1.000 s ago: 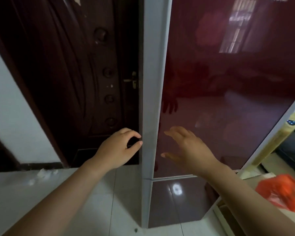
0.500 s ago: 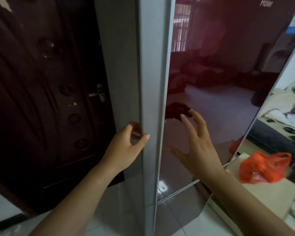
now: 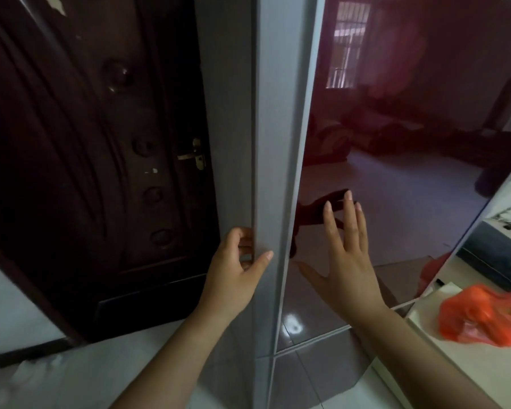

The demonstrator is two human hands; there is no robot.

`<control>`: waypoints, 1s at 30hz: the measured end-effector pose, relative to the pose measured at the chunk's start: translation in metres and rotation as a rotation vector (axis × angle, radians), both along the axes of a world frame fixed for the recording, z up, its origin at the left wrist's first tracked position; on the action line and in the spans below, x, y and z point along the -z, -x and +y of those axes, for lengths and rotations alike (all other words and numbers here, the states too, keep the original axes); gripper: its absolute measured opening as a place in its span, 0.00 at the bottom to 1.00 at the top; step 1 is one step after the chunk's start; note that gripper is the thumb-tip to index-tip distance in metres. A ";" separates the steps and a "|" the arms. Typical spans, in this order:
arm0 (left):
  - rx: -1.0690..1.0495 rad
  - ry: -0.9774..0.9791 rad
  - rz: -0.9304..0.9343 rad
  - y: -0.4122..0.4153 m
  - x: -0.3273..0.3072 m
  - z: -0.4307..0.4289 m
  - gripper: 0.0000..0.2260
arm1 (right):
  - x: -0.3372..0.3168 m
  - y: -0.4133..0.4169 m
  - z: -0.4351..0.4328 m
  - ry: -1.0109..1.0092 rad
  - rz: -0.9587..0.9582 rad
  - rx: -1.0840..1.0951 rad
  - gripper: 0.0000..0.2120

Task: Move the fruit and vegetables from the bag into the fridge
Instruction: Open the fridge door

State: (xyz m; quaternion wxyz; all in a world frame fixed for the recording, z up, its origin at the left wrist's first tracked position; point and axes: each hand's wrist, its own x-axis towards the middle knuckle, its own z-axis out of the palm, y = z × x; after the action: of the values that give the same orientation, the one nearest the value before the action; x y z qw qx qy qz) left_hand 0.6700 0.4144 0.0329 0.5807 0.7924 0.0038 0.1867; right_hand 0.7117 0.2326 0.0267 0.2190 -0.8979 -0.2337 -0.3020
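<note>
The fridge fills the middle of the head view: a glossy dark red upper door [image 3: 396, 160] with a grey side edge [image 3: 275, 172]. My left hand [image 3: 233, 276] grips that grey edge, fingers curled behind it and thumb on its face. My right hand [image 3: 348, 261] is spread with straight fingers against or just off the red glass; I cannot tell if it touches. An orange plastic bag [image 3: 481, 317] lies crumpled on a pale table at the lower right. Its contents are hidden.
A dark brown wooden room door [image 3: 86, 172] with a brass handle [image 3: 194, 156] stands just left of the fridge. The fridge's lower door [image 3: 313, 367] begins below a seam. The pale table [image 3: 443, 364] sits right of the fridge. White tiled floor lies below.
My left hand has closed round the fridge door's grey edge. My right hand rose and spread its fingers near the red glass. The view shifted slightly.
</note>
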 end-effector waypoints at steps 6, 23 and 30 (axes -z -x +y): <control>-0.178 0.210 0.040 0.001 -0.003 -0.024 0.11 | 0.007 -0.013 -0.025 -0.003 -0.065 -0.054 0.46; -0.420 0.253 -0.012 0.062 -0.005 -0.099 0.08 | 0.018 0.001 -0.079 0.043 -0.122 -0.267 0.47; -0.434 0.149 -0.051 0.132 0.005 -0.166 0.09 | 0.017 0.054 -0.151 0.020 -0.089 -0.399 0.45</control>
State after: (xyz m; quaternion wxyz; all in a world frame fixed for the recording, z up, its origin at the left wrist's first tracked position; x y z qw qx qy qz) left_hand 0.5380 0.2482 0.0282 0.5836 0.7230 0.1734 0.3265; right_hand 0.6578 0.0819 0.0092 0.2553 -0.8216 -0.4195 -0.2896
